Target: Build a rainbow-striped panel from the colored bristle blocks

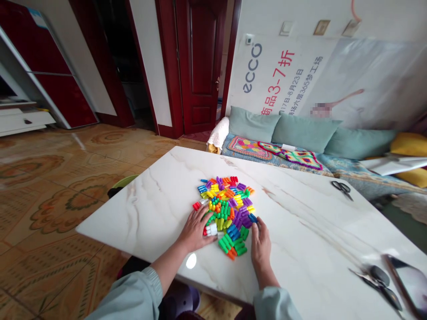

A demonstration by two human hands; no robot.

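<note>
Left hand [195,231] flat, fingers spread, touching white plastic block [211,229] at near-left edge of heap. Right hand [260,244] flat, fingers together, against near-right edge. Heap of small multicoloured plastic bullet-shaped blocks [228,209] mid white marble-look tabletop [153,200]. Black scissors [342,187] far right, well apart.

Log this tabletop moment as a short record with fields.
surface: white marble-look table
main item: pile of colourful plastic blocks
left hand: flat on the table, fingers against the pile's left edge, by a white block
right hand: flat, at the pile's lower right edge
other items: scissors far right; phone near right corner
</note>
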